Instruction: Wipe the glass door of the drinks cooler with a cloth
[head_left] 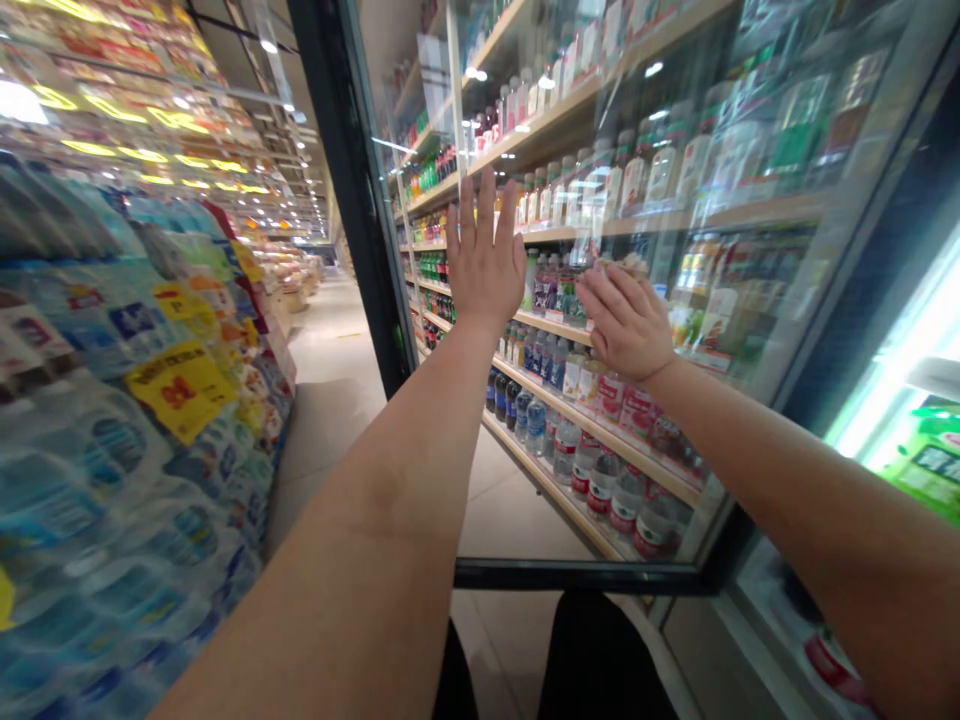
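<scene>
A glass cooler door [581, 575] with a dark frame stands swung out in front of me. My left hand [484, 265] lies flat against its pane, fingers stretched and a little apart, with nothing in it. Farther right, my right hand [626, 322] presses a crumpled pale cloth [632, 264] to the same glass. Most of the cloth is hidden under the fingers. Faint reflections streak the pane.
Shelves of drink bottles [536, 420] show through the glass. Shrink-wrapped water bottles [112, 490] with a yellow price sign [182, 388] are stacked at left, beside a tiled aisle [330, 350]. The lit cooler opening, with a green package [926, 460], lies at right.
</scene>
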